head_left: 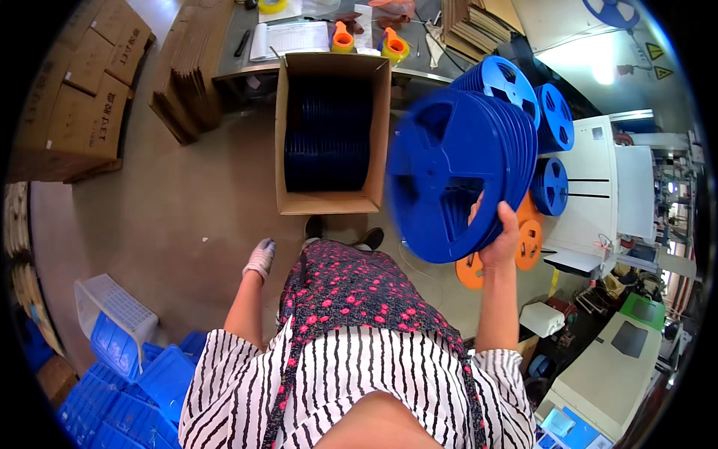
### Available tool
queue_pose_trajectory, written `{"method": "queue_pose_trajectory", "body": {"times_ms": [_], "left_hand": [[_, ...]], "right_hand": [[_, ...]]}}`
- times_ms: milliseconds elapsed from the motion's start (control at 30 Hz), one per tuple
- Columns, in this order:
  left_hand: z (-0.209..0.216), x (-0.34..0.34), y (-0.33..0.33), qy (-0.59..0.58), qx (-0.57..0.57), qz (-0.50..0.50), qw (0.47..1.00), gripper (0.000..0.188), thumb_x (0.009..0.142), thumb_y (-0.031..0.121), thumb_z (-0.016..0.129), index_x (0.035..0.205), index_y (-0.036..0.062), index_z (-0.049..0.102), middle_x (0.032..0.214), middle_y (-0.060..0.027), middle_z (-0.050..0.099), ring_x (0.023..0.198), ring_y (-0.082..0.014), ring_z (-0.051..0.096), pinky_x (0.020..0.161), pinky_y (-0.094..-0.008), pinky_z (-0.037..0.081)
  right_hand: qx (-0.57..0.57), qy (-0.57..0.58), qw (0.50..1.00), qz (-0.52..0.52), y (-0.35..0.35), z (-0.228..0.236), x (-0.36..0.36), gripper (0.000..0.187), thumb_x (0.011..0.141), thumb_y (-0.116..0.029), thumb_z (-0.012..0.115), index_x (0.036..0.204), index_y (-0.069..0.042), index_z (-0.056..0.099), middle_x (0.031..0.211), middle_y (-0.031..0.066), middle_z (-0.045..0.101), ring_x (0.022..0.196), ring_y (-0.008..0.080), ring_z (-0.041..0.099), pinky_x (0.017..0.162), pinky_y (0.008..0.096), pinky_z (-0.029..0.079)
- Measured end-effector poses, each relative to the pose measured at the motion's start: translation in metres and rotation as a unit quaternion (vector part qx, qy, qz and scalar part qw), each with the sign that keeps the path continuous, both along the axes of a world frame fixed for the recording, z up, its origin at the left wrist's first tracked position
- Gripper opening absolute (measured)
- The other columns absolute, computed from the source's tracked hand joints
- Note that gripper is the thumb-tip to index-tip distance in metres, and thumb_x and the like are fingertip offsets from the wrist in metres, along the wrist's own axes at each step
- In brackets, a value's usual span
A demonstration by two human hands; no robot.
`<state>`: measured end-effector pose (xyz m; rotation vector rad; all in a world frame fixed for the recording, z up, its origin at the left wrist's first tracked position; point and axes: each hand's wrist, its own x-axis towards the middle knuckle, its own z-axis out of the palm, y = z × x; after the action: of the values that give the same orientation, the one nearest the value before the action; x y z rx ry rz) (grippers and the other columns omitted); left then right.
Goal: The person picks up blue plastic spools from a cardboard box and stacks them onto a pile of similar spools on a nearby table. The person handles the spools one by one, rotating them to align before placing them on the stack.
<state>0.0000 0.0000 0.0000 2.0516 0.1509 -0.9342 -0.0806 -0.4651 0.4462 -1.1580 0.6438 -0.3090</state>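
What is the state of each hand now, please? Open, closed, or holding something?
Left hand: gloved, hanging beside the body, holds nothing; open or closed cannot be told.
Right hand: closed on a stack of blue reels, raised beside the cardboard box.

Right hand (pixel 499 238) grips stack of blue reels (pixel 456 168) (motion-blurred) beside open cardboard box (pixel 332 202); gloved left hand (pixel 260 259) hangs free.

The stack of round blue plastic reels (pixel 456 172) at centre right looks smooth and slightly glossy. The open brown cardboard box (pixel 331 135) at upper centre is matt, as are the flat brown cardboard sheets (pixel 187 75) at upper left. The grey concrete floor (pixel 179 217) is dull and scuffed. The left hand (pixel 259 258) wears a white knitted cloth glove.
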Motion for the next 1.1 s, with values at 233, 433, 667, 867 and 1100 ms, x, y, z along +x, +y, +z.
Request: {"method": "queue_pose_trajectory", "body": {"times_ms": [233, 433, 667, 867, 1100], "left_hand": [[0.122, 0.061, -0.064, -0.030, -0.172, 0.099, 0.980, 0.036, 0.092, 0.019, 0.057, 0.124, 0.0027, 0.054, 0.102, -0.0039, 0.062, 0.089, -0.0110, 0.056, 0.080, -0.0242, 0.045], [0.176, 0.085, -0.071, -0.064, -0.276, 0.201, 0.938, 0.033, 0.094, 0.012, 0.055, 0.125, 0.0009, 0.053, 0.109, -0.0049, 0.062, 0.098, -0.0116, 0.058, 0.090, -0.0235, 0.045], [0.293, 0.091, -0.126, -0.345, -0.195, 0.036, 0.918, 0.028, 0.086, 0.003, 0.061, 0.114, 0.0048, 0.062, 0.109, -0.0086, 0.064, 0.101, -0.0196, 0.061, 0.091, -0.0288, 0.047], [0.377, 0.091, -0.210, -0.487, -0.276, -0.232, 0.796, 0.035, 0.066, 0.013, 0.075, 0.100, 0.0092, 0.067, 0.095, -0.0095, 0.061, 0.093, -0.0319, 0.057, 0.092, -0.0426, 0.043], [0.385, 0.088, -0.218, -0.498, -0.269, -0.269, 0.779, 0.020, 0.067, 0.011, 0.074, 0.087, 0.0109, 0.067, 0.087, -0.0065, 0.061, 0.085, -0.0289, 0.058, 0.096, -0.0473, 0.042]], "right_hand": [[0.382, -0.299, 0.873, 0.043, 0.026, -0.057, -0.011, 0.044, 0.091, -0.052, 0.051, 0.082, -0.010, 0.041, 0.060, -0.0022, 0.030, 0.049, 0.0094, 0.027, 0.045, 0.0264, 0.024], [0.457, -0.308, 0.832, 0.057, 0.041, -0.076, -0.024, 0.044, 0.091, -0.052, 0.053, 0.079, -0.013, 0.037, 0.057, -0.0033, 0.029, 0.047, 0.0087, 0.024, 0.044, 0.0253, 0.022], [0.448, -0.314, 0.835, 0.059, 0.044, -0.072, -0.031, 0.046, 0.089, -0.056, 0.052, 0.080, -0.014, 0.038, 0.055, -0.0043, 0.028, 0.045, 0.0077, 0.025, 0.043, 0.0243, 0.023], [0.392, -0.279, 0.866, 0.134, 0.046, -0.054, -0.018, 0.049, 0.088, -0.061, 0.050, 0.083, -0.013, 0.041, 0.054, -0.0029, 0.031, 0.042, 0.0091, 0.026, 0.042, 0.0251, 0.024], [0.380, -0.258, 0.870, 0.177, 0.051, -0.044, -0.013, 0.053, 0.086, -0.065, 0.050, 0.083, -0.012, 0.042, 0.054, 0.0000, 0.033, 0.042, 0.0118, 0.027, 0.043, 0.0267, 0.026]]}}
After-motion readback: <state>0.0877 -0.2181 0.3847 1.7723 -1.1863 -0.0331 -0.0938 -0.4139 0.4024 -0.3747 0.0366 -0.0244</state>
